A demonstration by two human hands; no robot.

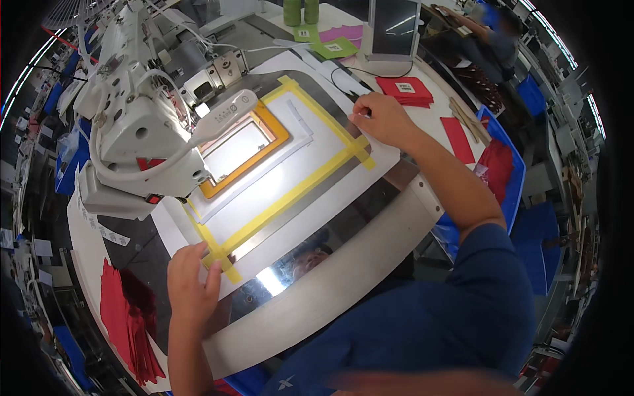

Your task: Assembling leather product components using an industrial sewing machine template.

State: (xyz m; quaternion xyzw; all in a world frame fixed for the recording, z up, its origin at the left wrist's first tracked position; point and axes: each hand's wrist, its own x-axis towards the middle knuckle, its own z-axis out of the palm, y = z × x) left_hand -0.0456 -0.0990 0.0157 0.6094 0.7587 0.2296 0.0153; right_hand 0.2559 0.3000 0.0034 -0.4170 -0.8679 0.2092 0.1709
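Observation:
A white sheet bordered with yellow tape lies flat on the shiny metal bed of a sewing machine. An orange rectangular clamp frame rests on the sheet beneath the machine head, brightly lit inside. At the sheet's near left corner is my left hand, its thumb and fingers apart beside the crossed tape ends. My right hand is at the far right corner with its fingers curled and pressed together; what they pinch, if anything, is hidden.
Red fabric pieces lie at the left; a red stack sits at the right. Behind are green thread cones, green pieces and a control screen. A blue bin stands right. Another person sits far right.

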